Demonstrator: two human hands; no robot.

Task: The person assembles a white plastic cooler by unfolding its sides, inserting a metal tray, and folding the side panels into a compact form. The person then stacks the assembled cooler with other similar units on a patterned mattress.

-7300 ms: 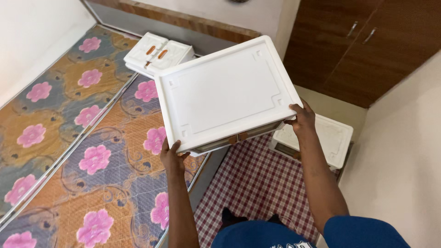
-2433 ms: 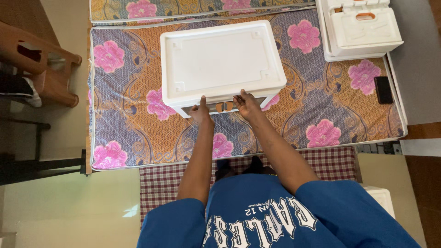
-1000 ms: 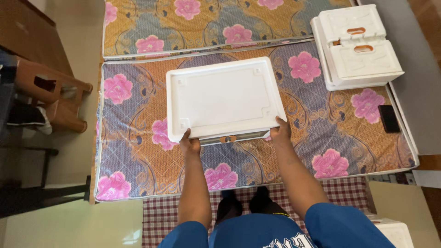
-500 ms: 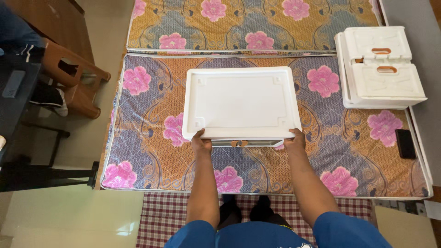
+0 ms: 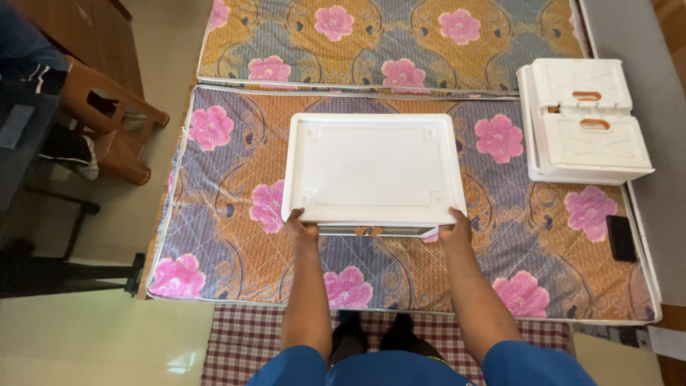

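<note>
White plastic fills the middle of the head view: a flat, rectangular white panel with a raised rim and small notches at its corners, held level above a flowered mattress. The person stands at the near edge of that mattress, both arms stretched forward. The left hand takes the panel's near left corner, its grip clenched on the rim with the thumb on top. The right hand does the same at the near right corner, fingers wrapped under the edge. Beneath the panel's near edge a lower white part shows, with a bit of brown at its middle; what it is I cannot tell.

The mattress is orange and blue-grey with pink flowers, and a second mattress of the same pattern lies just beyond it, touching along the long side. To the right, on the first mattress, rests a stack of white plastic pieces with two orange slot handles, well apart from the panel. A dark phone lies near the right edge. A checked mat lies under the person's feet, and a wooden chair stands on the floor to the left.
</note>
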